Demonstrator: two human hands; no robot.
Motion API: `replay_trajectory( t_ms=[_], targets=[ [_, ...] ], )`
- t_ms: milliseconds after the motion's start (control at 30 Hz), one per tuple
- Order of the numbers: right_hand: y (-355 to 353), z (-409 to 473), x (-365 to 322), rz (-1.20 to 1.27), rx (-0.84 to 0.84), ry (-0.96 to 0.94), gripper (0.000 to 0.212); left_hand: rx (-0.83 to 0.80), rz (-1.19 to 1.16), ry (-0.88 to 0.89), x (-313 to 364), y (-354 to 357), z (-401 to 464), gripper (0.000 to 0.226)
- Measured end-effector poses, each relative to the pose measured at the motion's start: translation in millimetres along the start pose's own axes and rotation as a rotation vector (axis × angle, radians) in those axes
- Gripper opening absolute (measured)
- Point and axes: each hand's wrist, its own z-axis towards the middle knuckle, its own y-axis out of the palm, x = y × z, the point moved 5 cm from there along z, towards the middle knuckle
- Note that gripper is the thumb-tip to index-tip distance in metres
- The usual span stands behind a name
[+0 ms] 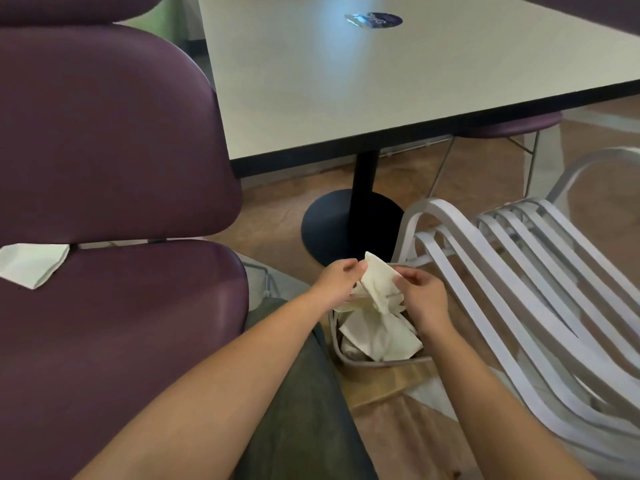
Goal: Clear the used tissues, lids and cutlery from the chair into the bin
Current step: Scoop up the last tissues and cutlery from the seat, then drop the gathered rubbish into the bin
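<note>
A brown floor [277, 199] runs under a pale café table [346, 98]. Over the small bin [337, 344], the left hand [337, 278] and right hand [424, 294] together pinch a soft, crumpled white tissue [375, 284]; more tissues [377, 336] already fill the bin. One flat napkin [33, 265] remains on the smooth purple padded chair [121, 306], so clearing seems nearly finished. No lids or cutlery show.

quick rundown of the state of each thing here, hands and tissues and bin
left hand: pinching the held tissue
right hand: pinching the held tissue too
held tissue: crumpled, above the bin
bin: on the floor, tissues inside
tissue on chair: lying flat at the seat's back edge, untouched
chair: purple, upright
</note>
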Motion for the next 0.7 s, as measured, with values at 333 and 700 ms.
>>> replay_trajectory(
  t_ms=[333, 700],
  targets=[
    [-4, 13, 25, -0.326, -0.005, 0.054, 0.038, 0.133, 0.154, 0.126, 1, -17, 3, 0.036],
    [118, -41, -71, -0.235, -0.245, -0.267, 0.031, 0.422, 0.176, 0.194, -5, -139, -36, 0.022]
  ],
)
